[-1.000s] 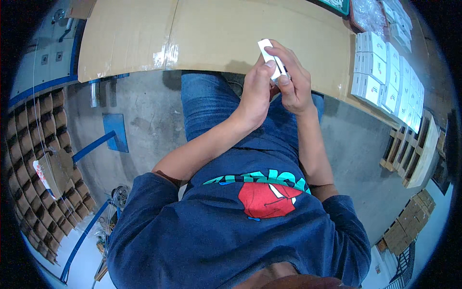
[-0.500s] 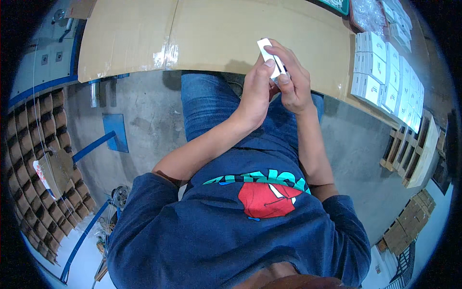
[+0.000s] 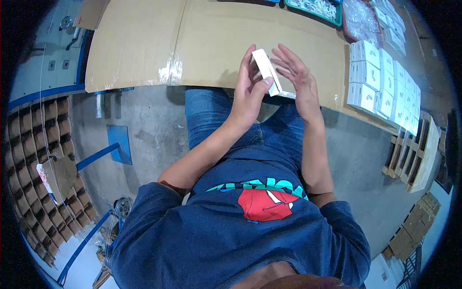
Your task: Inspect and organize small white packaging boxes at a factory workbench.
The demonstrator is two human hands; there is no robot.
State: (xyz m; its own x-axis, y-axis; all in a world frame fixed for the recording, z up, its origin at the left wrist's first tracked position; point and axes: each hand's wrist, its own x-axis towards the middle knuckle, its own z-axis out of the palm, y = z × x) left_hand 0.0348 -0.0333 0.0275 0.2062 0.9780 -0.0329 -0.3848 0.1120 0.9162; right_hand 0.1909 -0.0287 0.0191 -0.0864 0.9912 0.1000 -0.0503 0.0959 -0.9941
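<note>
A small white cardboard box is held at the near edge of the table, just in front of my body. My left hand grips it from the left, thumb lying on its near end. A flap seems to stick out at the box's near right corner. My right hand is to the right of the box with its fingers spread and apart from one another; nothing shows in it. The side of the box that faces my left palm is hidden.
Cardboard covers the table. Stacked white boxes line its right side. Beyond them lie clear plastic bags and a green tray of small white pieces. A wooden pallet stands at the right, a cardboard divider grid at the left.
My right hand has let go of the white box and opened to its right. My left hand keeps hold of the box, now with more of it showing. The whole view has shifted slightly.
</note>
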